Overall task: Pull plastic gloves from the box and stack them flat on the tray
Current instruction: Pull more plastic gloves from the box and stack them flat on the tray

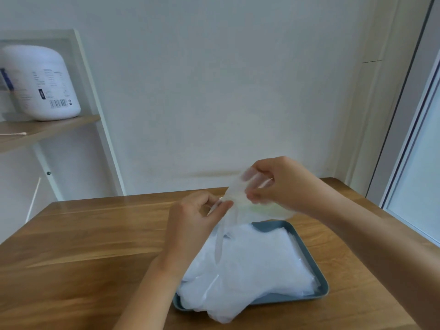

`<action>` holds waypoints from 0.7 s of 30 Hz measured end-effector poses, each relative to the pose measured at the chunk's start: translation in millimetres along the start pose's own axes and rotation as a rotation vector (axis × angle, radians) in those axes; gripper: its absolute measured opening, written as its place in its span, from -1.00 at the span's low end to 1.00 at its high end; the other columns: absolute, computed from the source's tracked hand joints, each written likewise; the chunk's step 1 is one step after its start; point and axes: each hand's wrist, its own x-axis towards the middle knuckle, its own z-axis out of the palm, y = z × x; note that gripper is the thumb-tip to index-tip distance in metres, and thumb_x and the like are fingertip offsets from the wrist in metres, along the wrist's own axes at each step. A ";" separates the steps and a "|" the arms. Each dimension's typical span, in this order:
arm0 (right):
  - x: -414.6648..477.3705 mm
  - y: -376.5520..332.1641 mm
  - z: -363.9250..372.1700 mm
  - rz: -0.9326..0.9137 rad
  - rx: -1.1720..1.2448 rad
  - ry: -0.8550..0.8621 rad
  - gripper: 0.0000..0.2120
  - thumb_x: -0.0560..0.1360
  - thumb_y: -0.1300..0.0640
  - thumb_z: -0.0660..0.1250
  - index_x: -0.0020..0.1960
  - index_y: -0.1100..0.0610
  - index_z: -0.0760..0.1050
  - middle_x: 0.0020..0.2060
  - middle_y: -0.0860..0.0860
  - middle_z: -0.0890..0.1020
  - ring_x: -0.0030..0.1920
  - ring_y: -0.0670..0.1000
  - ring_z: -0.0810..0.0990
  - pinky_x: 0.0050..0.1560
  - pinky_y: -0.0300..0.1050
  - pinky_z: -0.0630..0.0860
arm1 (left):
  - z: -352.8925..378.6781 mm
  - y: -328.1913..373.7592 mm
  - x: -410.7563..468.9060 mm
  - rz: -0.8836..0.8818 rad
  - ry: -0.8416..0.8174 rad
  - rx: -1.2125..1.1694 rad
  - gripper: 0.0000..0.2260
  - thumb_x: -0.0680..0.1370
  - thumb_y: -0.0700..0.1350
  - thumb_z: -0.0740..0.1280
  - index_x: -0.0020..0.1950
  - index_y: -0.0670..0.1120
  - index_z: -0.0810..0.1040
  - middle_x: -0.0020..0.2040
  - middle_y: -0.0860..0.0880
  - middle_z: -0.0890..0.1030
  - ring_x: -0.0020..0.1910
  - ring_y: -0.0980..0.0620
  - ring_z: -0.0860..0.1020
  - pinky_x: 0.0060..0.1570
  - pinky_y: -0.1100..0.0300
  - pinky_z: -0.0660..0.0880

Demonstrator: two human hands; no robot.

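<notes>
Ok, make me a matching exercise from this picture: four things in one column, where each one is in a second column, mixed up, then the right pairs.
Things
1. white jar
2. blue tray
3. single plastic glove
4. stack of gloves

Places
A. lying in the tray
B. standing on the wooden shelf at the left
C. pinched between the left hand and the right hand, above the tray
D. sitting on the wooden table

Pairs: 1-B, 2-D, 3-C, 4-A
</notes>
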 end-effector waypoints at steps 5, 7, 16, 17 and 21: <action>6.9 15.5 -10.2 0.016 -0.069 -0.079 -0.64 0.34 0.35 0.43 -0.02 -0.07 0.60 -0.17 -0.07 0.65 -0.25 -0.12 0.60 -0.24 -0.40 0.47 | -11.9 0.5 7.8 -0.266 -0.157 -0.303 -0.90 0.51 -0.20 0.41 -0.17 -0.05 0.69 -0.22 0.11 0.70 -0.19 0.21 0.64 -0.16 0.44 0.47; 4.7 19.9 -14.9 0.030 -0.065 -0.140 -0.61 0.34 0.38 0.44 -0.02 -0.06 0.60 -0.22 -0.10 0.66 -0.23 -0.16 0.62 -0.26 -0.49 0.44 | -15.6 -1.9 10.1 -0.303 -0.250 -0.352 -0.86 0.56 -0.22 0.34 -0.13 -0.10 0.68 -0.18 0.04 0.71 -0.16 0.15 0.66 -0.13 0.43 0.47; -2.5 21.1 -2.0 0.178 0.418 -0.230 -0.85 0.55 0.18 0.31 -0.13 0.20 0.60 -0.32 0.08 0.67 -0.35 -0.05 0.62 -0.33 -0.27 0.54 | -24.9 -1.2 16.1 -0.392 -0.183 -0.443 -0.82 0.60 -0.22 0.26 -0.12 -0.21 0.62 -0.50 0.02 0.49 -0.56 0.10 0.42 -0.46 0.34 0.39; -4.0 19.4 1.6 0.202 0.473 -0.218 -0.80 0.58 0.16 0.27 -0.16 0.21 0.57 -0.36 0.09 0.65 -0.40 -0.03 0.60 -0.37 -0.25 0.53 | -28.1 -0.9 19.1 -0.404 -0.167 -0.418 -0.82 0.60 -0.20 0.28 -0.13 -0.20 0.63 -0.52 0.04 0.45 -0.57 0.12 0.36 -0.51 0.35 0.33; -12.9 18.0 9.0 0.307 0.588 -0.209 -0.67 0.63 0.08 0.17 -0.22 0.21 0.52 -0.46 0.11 0.59 -0.54 -0.01 0.54 -0.54 -0.26 0.44 | -41.0 -0.3 34.8 -0.475 -0.217 -0.309 -0.85 0.55 -0.12 0.37 -0.14 -0.15 0.68 -0.52 0.07 0.40 -0.57 0.19 0.30 -0.56 0.41 0.24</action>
